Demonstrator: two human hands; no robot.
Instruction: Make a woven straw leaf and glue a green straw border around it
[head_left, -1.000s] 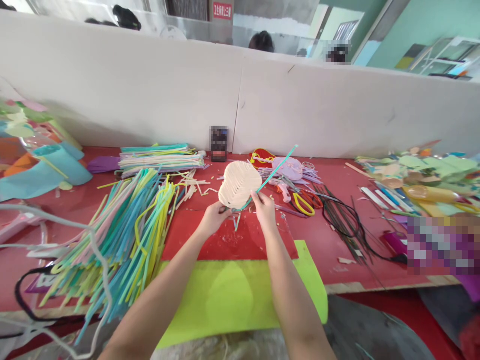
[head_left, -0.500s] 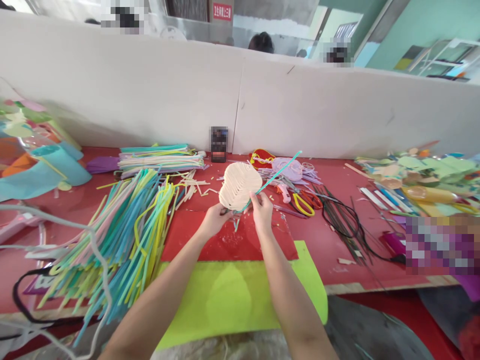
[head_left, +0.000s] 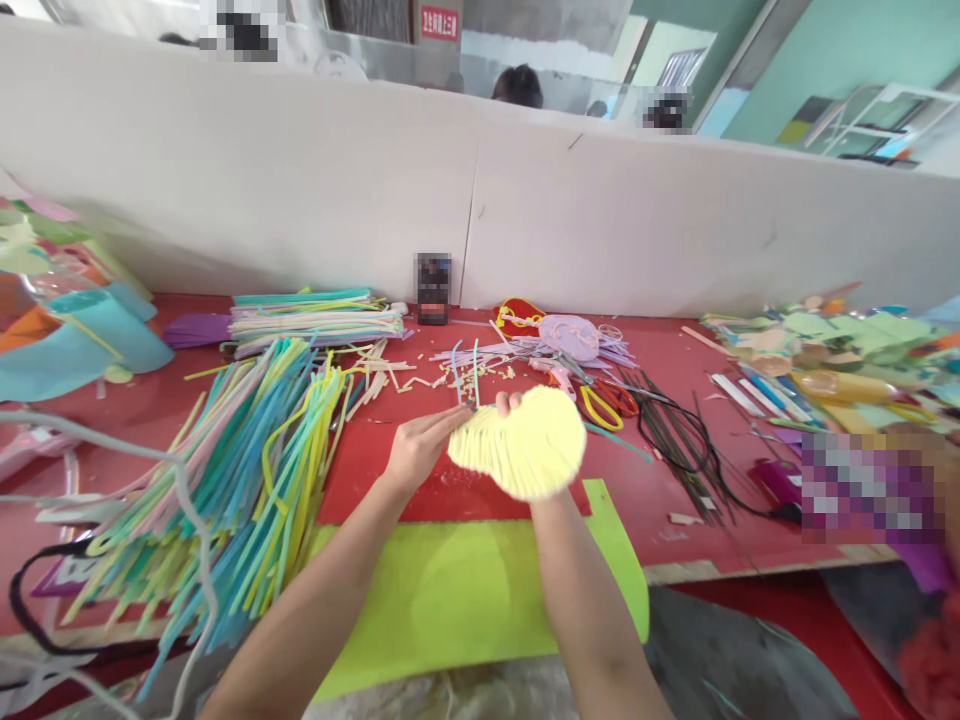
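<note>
A pale yellow, rounded craft piece (head_left: 544,445), which looks wound from pipe cleaners, is held up above the red board (head_left: 375,485). My left hand (head_left: 416,445) pinches its narrow left end, fingers pressed together. My right hand (head_left: 510,402) grips it from behind; only fingertips show over the top edge, the palm hidden by the piece. Two thin bluish-green pipe cleaners (head_left: 477,370) stick up by my left fingertips. A teal pipe cleaner (head_left: 626,446) extends out to the right behind the piece.
Bundles of coloured pipe cleaners (head_left: 247,480) lie at left, with a white cable (head_left: 196,500) in front. Scissors with yellow handles (head_left: 598,408), a lilac oval piece (head_left: 568,337) and dark stems (head_left: 679,440) lie at right. A phone (head_left: 433,290) leans on the white partition (head_left: 337,190).
The piece has been turned over from its cream ridged face to a pale yellow one and moved right and lower. My right hand went behind it. The teal stem swung from up-right to down-right.
</note>
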